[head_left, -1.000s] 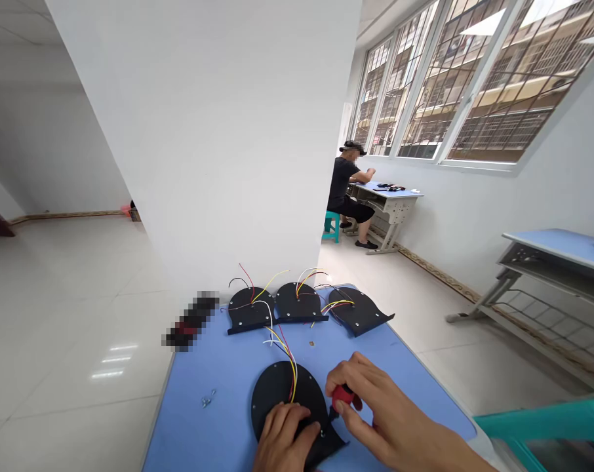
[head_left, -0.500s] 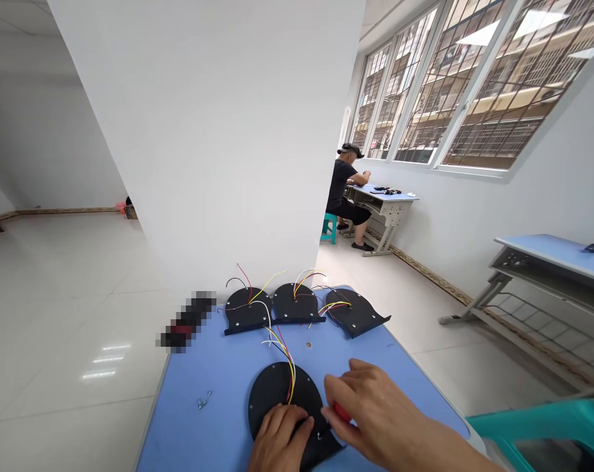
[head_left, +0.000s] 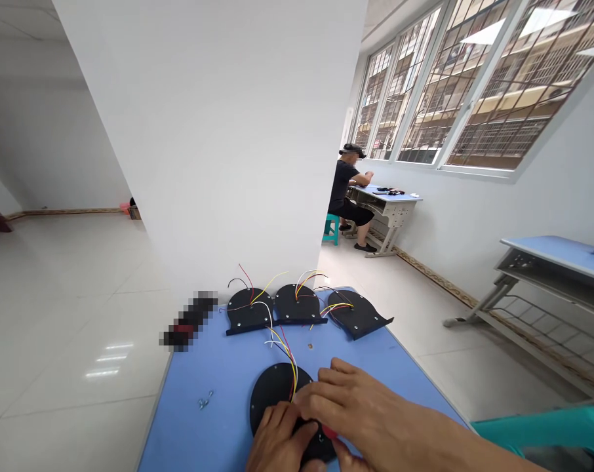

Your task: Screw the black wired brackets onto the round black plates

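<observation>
A black round plate with a bundle of yellow, white and red wires lies on the blue table in front of me. My left hand presses on the plate's lower part, fingers curled and thumb bent inward. Closed round a red-handled screwdriver, my right hand is over the plate's right side, its fingertips touching or nearly touching my left fingers. Most of the screwdriver is hidden by my hand. A small shiny screw shows beside the red handle. Several loose screws lie to the left.
Three similar wired black plates stand along the table's far edge, by a white wall. A blurred-out dark object is at the left corner. A teal stool is at right. A person sits at another desk.
My right hand has moved left and inward over the plate, toward my left fingers, with the red handle going along. My left hand stays on the plate. The view has shifted slightly.
</observation>
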### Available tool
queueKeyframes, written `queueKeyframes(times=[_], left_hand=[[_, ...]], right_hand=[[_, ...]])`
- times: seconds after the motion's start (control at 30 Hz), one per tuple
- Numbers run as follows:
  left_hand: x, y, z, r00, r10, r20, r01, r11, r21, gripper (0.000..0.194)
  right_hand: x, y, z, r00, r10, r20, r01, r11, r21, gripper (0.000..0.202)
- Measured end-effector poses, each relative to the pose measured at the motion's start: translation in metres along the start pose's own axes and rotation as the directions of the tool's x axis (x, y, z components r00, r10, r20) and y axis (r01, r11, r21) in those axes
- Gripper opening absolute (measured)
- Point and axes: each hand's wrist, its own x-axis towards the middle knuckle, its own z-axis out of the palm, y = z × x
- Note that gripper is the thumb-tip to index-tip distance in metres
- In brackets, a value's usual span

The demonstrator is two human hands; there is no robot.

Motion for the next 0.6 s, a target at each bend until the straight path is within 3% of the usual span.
queueKeyframes(times=[0.07, 0.17, 0.3, 0.43, 0.6], left_hand=[[0.005, 0.007, -0.007, 0.995, -0.097, 0.036, 0.099, 0.993, -0.059, 0.023], [0.012, 0.013, -0.011, 0.98, -0.181, 0.085, 0.19, 0.974, -0.12, 0.028], [0.018, 0.008, -0.003, 0.979, -0.196, 0.06, 0.204, 0.965, -0.167, 0.03], [0.019, 0.004, 0.004, 0.984, -0.178, 0.03, 0.181, 0.965, -0.193, 0.025], [0.018, 0.003, 0.009, 0.981, -0.193, -0.028, 0.18, 0.951, -0.252, 0.041]], right_hand=[[-0.001, 0.001, 0.0, 0.996, 0.092, -0.011, -0.092, 0.994, -0.055, 0.013], [-0.004, 0.003, -0.001, 0.99, 0.137, -0.027, -0.138, 0.99, -0.026, 0.014], [-0.01, 0.003, -0.005, 0.997, 0.069, -0.042, -0.067, 0.996, 0.052, 0.018], [-0.013, 0.002, -0.001, 0.981, 0.193, -0.019, -0.193, 0.981, -0.001, 0.011], [-0.015, -0.001, 0.0, 0.998, 0.054, -0.042, -0.048, 0.991, 0.125, 0.021]])
